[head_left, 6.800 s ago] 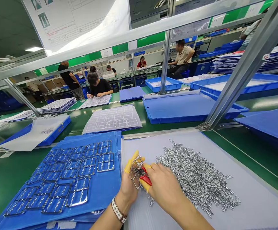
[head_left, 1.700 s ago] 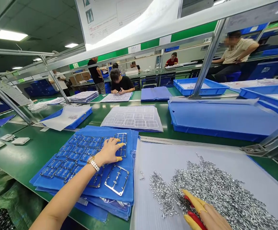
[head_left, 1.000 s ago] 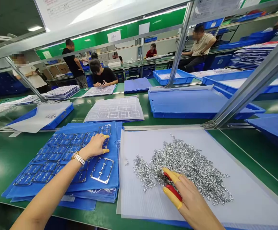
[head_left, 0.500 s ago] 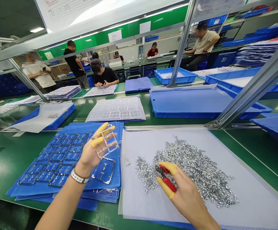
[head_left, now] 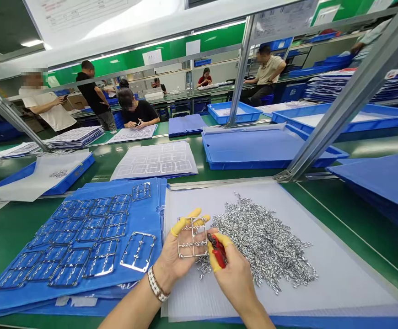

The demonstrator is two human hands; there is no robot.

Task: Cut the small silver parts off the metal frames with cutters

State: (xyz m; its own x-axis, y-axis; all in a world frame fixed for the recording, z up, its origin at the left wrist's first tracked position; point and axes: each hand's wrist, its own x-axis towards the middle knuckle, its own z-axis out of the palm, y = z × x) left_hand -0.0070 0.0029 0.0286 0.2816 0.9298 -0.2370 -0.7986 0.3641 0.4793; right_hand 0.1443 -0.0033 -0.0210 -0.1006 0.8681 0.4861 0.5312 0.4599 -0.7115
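Left hand (head_left: pixel 181 244) with fingers spread around a metal frame (head_left: pixel 192 238), right hand (head_left: pixel 231 267) clamped on red-handled pliers (head_left: pixel 218 252).

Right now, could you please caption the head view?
Left hand holds a square, silver frame, right hand red-handled pliers, near a heap of small silver parts.

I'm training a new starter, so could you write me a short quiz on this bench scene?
1. True or false: the right hand holds the red-handled tool.
2. The large pile of small metal pieces lies on:
a) the blue sheets
b) the white sheet
c) the bare green bench
3. Fill in: the left hand holds a metal ____.

Key: 1 true; 2 b; 3 frame
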